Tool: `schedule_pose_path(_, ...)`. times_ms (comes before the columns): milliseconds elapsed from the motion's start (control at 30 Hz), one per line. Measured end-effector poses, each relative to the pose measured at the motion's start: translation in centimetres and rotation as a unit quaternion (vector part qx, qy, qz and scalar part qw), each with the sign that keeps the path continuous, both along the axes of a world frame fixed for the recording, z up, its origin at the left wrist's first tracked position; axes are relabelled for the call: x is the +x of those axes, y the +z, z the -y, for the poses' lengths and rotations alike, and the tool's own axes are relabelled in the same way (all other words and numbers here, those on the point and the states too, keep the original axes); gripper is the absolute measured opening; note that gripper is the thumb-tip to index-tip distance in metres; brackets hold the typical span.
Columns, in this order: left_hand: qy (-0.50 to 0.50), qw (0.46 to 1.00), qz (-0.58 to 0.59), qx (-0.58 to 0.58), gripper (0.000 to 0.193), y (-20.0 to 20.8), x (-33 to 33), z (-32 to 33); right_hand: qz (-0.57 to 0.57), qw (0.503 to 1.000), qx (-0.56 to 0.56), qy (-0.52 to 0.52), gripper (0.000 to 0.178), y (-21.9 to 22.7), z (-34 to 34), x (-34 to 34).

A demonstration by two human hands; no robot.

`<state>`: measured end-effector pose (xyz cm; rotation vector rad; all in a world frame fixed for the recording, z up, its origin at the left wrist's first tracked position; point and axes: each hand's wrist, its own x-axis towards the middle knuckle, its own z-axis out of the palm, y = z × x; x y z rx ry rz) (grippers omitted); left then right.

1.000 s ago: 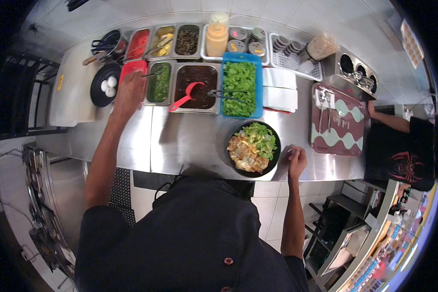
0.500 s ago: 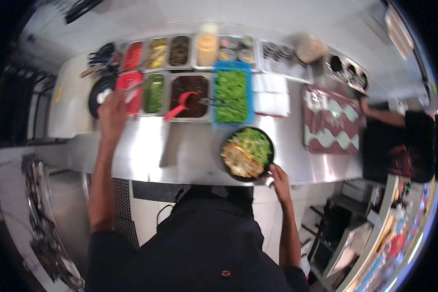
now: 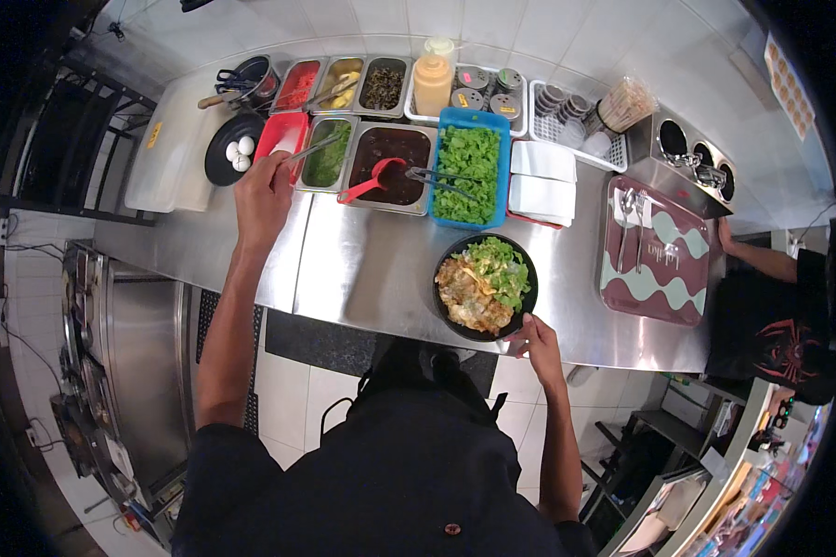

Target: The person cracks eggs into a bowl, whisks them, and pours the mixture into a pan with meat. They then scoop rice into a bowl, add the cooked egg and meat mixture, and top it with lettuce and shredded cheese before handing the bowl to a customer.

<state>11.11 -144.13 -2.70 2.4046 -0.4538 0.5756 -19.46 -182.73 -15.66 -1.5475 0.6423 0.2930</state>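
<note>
My left hand (image 3: 263, 201) is closed on a slim metal utensil (image 3: 314, 148), whose shaft reaches over the metal pan of chopped greens (image 3: 326, 167). A red container (image 3: 283, 133) lies just beyond that hand; part of it is hidden. At the counter's front edge my right hand (image 3: 539, 345) grips the rim of a black bowl (image 3: 439, 311). Inside the bowl are browned, pale-topped food (image 3: 472, 299) and leafy lettuce (image 3: 506, 269). A red ladle (image 3: 372, 181) rests in a pan of dark sauce (image 3: 401, 148). Tongs (image 3: 441, 178) lie on lettuce in a blue tub (image 3: 503, 172).
White eggs (image 3: 240, 160) sit on a black plate (image 3: 214, 165) at left. Napkins (image 3: 542, 181), a patterned tray (image 3: 622, 295) with cutlery, and a cutlery holder (image 3: 655, 158) stand at right. Sauce bottles (image 3: 433, 85) stand behind. Another person's arm (image 3: 760, 255) touches the counter's right end.
My left hand has shifted right relative to the pans, bringing the utensil farther over the chopped greens. My right hand stays on the bowl's rim. The whole view has shifted and sharpened.
</note>
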Motion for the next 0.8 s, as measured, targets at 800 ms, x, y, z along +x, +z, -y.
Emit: schedule_pose_path(800,-0.392,0.903,-0.171,0.042,0.024,-2.8,-16.5,10.1,0.028,0.997,0.030,0.066,0.046,0.4,1.4,1.0)
